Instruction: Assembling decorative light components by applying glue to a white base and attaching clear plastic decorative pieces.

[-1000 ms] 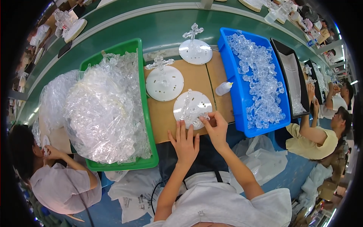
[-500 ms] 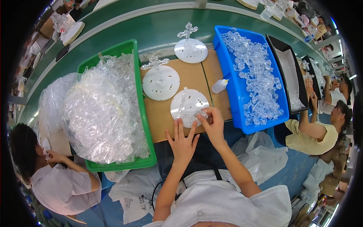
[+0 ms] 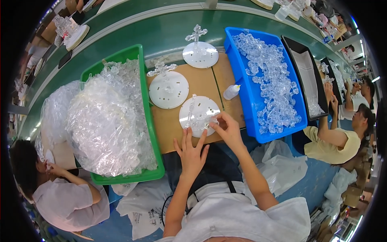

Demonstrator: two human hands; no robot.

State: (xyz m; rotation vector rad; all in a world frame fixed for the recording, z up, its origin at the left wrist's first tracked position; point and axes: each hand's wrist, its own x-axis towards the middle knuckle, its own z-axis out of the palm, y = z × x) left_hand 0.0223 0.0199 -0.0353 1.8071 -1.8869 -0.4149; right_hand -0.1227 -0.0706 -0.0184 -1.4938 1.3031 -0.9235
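A white round base (image 3: 207,105) lies on brown cardboard in front of me, with a clear plastic stem (image 3: 191,108) rising on its left half. My left hand (image 3: 191,156) has its fingers spread, the tips resting at the near edge of this base. My right hand (image 3: 229,132) pinches a small clear plastic piece (image 3: 211,120) over the right part of the base; its exact shape is hard to make out. Beyond stand two more white bases, the left one (image 3: 177,94) and the far one (image 3: 205,59), each bearing a clear plastic cross.
A green bin (image 3: 151,141) heaped with bagged clear parts stands left. On the right are a blue bin (image 3: 248,117) of clear pieces and a black tray (image 3: 308,66). A small white bottle (image 3: 231,92) stands beside the blue bin. Co-workers sit at both sides.
The whole view has shifted slightly, so the bases and bins appear a little left and lower. Both hands stay at the near base, the right still pinching the clear piece.
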